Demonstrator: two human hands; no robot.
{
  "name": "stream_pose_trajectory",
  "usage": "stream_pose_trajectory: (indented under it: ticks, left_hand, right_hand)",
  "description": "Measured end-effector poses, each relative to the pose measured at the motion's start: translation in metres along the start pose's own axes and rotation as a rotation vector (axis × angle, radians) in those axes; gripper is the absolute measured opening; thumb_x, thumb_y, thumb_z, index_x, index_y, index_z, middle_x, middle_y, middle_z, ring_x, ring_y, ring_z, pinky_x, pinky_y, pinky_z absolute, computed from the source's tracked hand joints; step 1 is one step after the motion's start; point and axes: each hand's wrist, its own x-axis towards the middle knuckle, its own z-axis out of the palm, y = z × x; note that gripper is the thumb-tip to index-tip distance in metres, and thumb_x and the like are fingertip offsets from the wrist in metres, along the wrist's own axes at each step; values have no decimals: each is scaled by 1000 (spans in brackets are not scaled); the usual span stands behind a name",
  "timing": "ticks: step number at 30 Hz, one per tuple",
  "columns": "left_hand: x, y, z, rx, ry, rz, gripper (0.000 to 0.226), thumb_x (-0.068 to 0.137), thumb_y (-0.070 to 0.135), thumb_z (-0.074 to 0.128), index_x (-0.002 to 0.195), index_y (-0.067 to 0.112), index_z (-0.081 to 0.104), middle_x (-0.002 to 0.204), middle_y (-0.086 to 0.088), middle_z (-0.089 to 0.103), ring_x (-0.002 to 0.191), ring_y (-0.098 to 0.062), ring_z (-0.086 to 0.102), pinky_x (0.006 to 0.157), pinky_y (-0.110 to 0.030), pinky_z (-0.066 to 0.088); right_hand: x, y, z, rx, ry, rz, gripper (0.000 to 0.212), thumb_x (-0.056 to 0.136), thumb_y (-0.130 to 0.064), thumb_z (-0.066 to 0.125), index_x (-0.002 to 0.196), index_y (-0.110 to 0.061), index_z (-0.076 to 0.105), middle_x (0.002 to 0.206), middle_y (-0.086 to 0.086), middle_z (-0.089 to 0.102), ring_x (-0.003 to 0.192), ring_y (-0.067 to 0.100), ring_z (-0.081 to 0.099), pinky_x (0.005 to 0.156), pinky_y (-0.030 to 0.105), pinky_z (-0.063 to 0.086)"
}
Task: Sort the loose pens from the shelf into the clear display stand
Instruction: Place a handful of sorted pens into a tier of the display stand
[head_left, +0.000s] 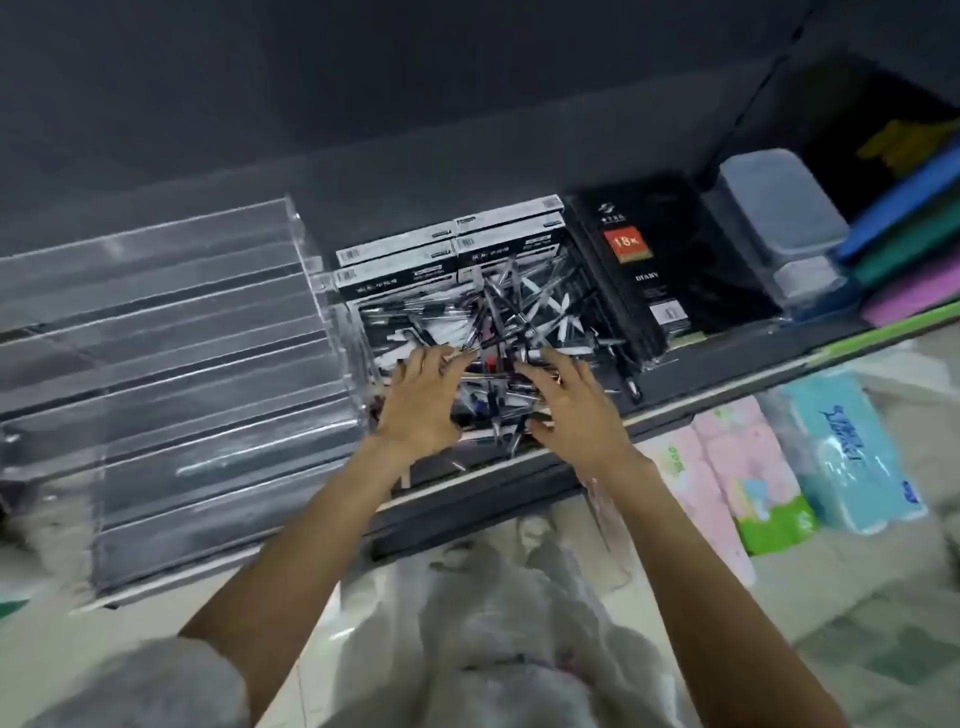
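Observation:
A tangled heap of loose pens (498, 322) lies on the dark shelf (727, 387), black, white and silver barrels crossing each other. To its left stands the clear display stand (171, 353), a stepped acrylic rack with several tiers; one pen lies in a lower tier. My left hand (423, 402) rests on the near left of the heap, fingers spread. My right hand (576, 402) lies on the near right of the heap, fingers straight and reaching into the pens. Neither hand plainly holds a pen.
Black-and-white pen boxes (452, 254) are stacked behind the heap. A black diary (641, 270) and clear plastic boxes (784, 218) stand to the right, with coloured folders (914, 234) beyond. Tissue packs (847, 457) sit below the shelf edge.

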Motion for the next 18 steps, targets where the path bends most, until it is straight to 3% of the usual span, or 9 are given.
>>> stream_pose_trajectory:
  ticks: [6,9,12,18]
  left_hand:
    - [4,9,12,90,32,-160,88,74,3,66,144,34,23,147,-4,18,132,-28,25,108,-41,34]
    - [5,9,14,91,51,-153,73,75,-2,60,138,27,37,148,-5,20,130,-29,30,90,-37,52]
    - [11,5,10,102,34,-99,60,76,-2,59,129,22,46,143,-5,31,122,-29,39,78,-36,56]
    - [31,-5,-17,252,-108,8,47,89,30,61,133,25,45,137,2,41,124,-21,43,92,-34,51]
  right_hand:
    - [21,20,-6,-82,-90,-232,76,82,-40,67,146,-29,27,150,10,20,134,31,22,110,43,27]
    - [23,22,-7,-71,-58,-306,75,81,-45,66,145,-26,31,148,13,25,131,32,27,108,45,30]
    - [27,27,-4,-105,-97,-343,73,82,-45,65,144,-27,31,151,12,20,132,32,26,109,45,28]
    - [38,46,-2,-175,-89,-325,64,86,-26,64,142,-25,34,152,11,20,134,31,26,109,44,33]
